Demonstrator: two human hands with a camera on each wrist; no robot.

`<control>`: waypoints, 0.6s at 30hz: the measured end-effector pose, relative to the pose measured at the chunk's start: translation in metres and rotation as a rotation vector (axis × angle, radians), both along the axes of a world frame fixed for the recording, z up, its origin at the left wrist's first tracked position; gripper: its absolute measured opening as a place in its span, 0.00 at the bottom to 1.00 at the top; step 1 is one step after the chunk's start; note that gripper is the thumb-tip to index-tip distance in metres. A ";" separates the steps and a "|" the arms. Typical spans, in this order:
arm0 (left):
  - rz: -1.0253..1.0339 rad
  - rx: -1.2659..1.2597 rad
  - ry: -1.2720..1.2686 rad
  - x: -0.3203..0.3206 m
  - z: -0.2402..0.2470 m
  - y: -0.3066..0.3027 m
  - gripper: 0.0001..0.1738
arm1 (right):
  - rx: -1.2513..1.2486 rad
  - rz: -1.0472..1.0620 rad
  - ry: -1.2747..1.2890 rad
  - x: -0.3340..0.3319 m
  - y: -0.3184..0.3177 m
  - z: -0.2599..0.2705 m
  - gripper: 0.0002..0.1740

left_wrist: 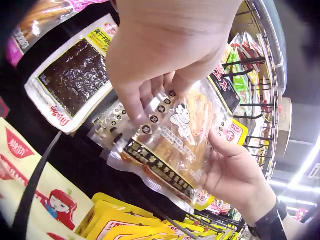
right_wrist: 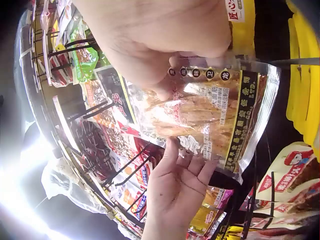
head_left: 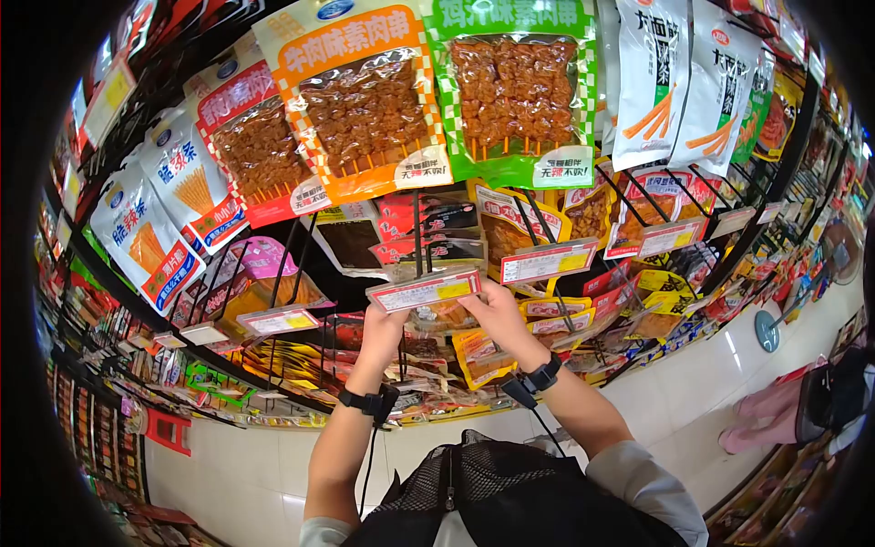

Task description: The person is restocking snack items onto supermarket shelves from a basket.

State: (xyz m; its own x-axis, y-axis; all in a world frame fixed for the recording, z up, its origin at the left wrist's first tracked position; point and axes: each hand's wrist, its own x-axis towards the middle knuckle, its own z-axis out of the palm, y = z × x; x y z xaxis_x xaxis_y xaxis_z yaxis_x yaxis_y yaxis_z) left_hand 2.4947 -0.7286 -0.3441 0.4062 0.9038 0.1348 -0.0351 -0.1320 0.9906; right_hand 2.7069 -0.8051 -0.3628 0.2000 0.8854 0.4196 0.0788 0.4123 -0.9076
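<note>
Under a shelf price tag (head_left: 427, 292), my left hand (head_left: 381, 335) and right hand (head_left: 499, 317) reach in among the hanging snacks. Between them is a clear snack packet (left_wrist: 170, 145) of orange-brown strips, with a cartoon figure and a black printed band. In the left wrist view, the left hand (left_wrist: 172, 45) has its fingers curled on one edge of the packet, while the right hand (left_wrist: 235, 172) grips the opposite side. The right wrist view shows the same packet (right_wrist: 210, 117) with the right hand's thumb and fingers pinching it. The tag partly hides it from above.
Black display hooks carry more packets, including the orange skewer bag (head_left: 365, 109) and green skewer bag (head_left: 515, 100) overhead. Yellow packets (left_wrist: 125, 220) hang lower down. A person in pink trousers (head_left: 766, 410) stands in the aisle at right; a red stool (head_left: 169, 430) is at left.
</note>
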 end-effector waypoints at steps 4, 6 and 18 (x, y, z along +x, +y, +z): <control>0.029 0.131 -0.021 0.009 0.001 0.006 0.12 | -0.056 0.019 0.079 0.002 0.014 -0.006 0.19; 0.012 0.105 -0.064 0.014 0.002 0.003 0.12 | -0.145 0.019 0.010 0.007 0.018 -0.005 0.20; -0.086 0.175 0.035 -0.014 0.003 -0.029 0.12 | -0.109 -0.035 0.035 -0.013 -0.030 -0.009 0.19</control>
State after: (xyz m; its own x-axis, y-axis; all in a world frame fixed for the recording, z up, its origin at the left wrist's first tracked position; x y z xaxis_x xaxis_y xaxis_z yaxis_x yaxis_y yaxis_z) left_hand 2.4808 -0.7580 -0.3411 0.4886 0.8292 0.2714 -0.0194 -0.3007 0.9535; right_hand 2.6939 -0.8346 -0.3715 0.2450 0.9174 0.3137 0.0586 0.3090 -0.9493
